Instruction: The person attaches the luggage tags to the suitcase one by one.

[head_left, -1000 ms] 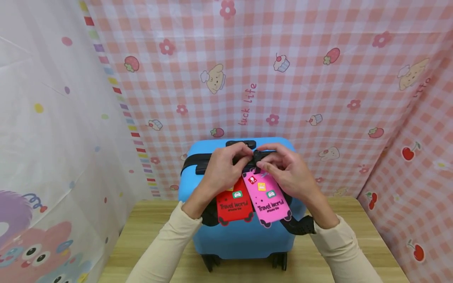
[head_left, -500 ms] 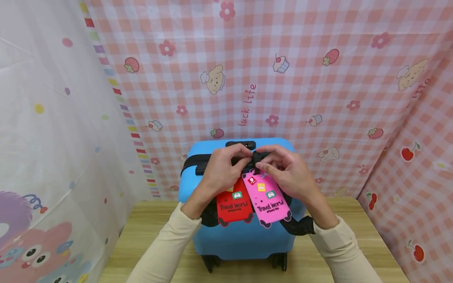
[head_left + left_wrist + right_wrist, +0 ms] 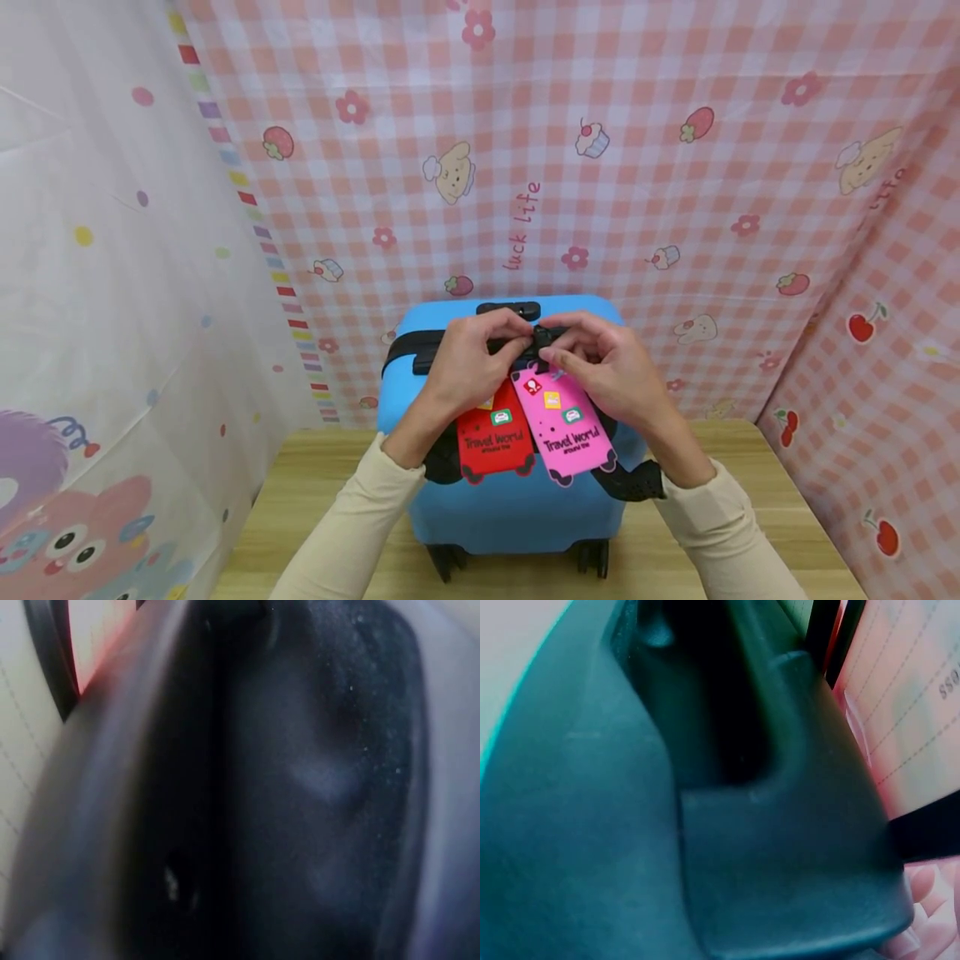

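Observation:
A blue suitcase [image 3: 517, 521] stands upright, with a black handle [image 3: 787, 885] seen close up in the right wrist view. Over its front hang a red luggage tag [image 3: 495, 454] and a pink luggage tag [image 3: 576, 446], side by side. My right hand [image 3: 618, 367] pinches the black strap [image 3: 542, 340] above the pink tag between thumb and fingers. Close against it, my left hand [image 3: 467, 367] has thumb and index finger pinched together at the same strap; the exact hold is hidden. Dark plastic nearly fills the left wrist view.
The suitcase stands on a wooden table [image 3: 315, 500] on black wheels [image 3: 592, 557]. A pink checked cloth [image 3: 660, 192] hangs behind it, and a white patterned cloth [image 3: 150, 292] at the left. A second black handle [image 3: 510, 311] lies at the suitcase's back edge.
The black strap between the fingertips has turned and now looks narrower and more upright. My right fingers have shifted slightly with it. The left hand keeps its place, and the tags hang nearly as before.

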Demonstrator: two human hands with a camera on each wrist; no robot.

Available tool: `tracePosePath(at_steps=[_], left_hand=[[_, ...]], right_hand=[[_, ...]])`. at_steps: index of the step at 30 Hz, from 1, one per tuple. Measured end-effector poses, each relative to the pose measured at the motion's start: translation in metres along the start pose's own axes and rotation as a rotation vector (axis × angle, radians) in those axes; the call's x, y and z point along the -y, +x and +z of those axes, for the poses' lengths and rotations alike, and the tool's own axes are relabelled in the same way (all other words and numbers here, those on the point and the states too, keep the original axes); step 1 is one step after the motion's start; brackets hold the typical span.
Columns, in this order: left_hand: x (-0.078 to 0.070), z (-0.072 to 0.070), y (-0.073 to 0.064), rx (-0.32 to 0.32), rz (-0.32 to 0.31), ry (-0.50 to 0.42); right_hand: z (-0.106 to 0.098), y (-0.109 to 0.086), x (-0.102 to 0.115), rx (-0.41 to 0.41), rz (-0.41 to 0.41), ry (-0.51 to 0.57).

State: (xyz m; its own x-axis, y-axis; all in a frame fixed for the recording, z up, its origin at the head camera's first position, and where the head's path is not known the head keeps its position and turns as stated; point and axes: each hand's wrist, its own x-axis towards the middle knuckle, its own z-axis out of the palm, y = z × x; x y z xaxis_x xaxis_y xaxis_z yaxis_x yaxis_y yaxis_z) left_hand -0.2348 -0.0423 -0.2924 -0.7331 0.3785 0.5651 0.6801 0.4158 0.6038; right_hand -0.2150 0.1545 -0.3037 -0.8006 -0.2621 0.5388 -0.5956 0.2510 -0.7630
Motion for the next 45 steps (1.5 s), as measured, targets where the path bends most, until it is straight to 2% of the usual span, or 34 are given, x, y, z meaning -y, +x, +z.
tracePosePath(at_steps=[16, 21, 27, 34, 38, 45], left_hand=[[0.0015, 0.0000, -0.0019, 0.008, 0.011, -0.028], [0.0004, -0.0005, -0.0020, 0.010, -0.007, -0.033], [-0.0020, -0.0013, -0.0024, 0.004, -0.070, -0.086], [-0.0009, -0.0028, -0.0026, 0.027, -0.075, -0.118], [-0.0002, -0.0044, -0.0034, 0.043, -0.073, -0.170], [-0.0009, -0.0031, -0.0026, 0.061, -0.091, -0.229]], right_hand=[[0.0014, -0.0006, 0.0018, -0.015, 0.034, -0.011], [0.0013, -0.0005, 0.0016, -0.017, 0.031, -0.012], [0.0020, 0.0003, 0.0029, -0.027, 0.039, -0.028], [0.0035, 0.0019, 0.0050, -0.044, 0.062, -0.087], [0.0045, 0.0028, 0.0060, -0.052, 0.081, -0.124], [0.0053, 0.0031, 0.0047, -0.067, 0.073, -0.129]])
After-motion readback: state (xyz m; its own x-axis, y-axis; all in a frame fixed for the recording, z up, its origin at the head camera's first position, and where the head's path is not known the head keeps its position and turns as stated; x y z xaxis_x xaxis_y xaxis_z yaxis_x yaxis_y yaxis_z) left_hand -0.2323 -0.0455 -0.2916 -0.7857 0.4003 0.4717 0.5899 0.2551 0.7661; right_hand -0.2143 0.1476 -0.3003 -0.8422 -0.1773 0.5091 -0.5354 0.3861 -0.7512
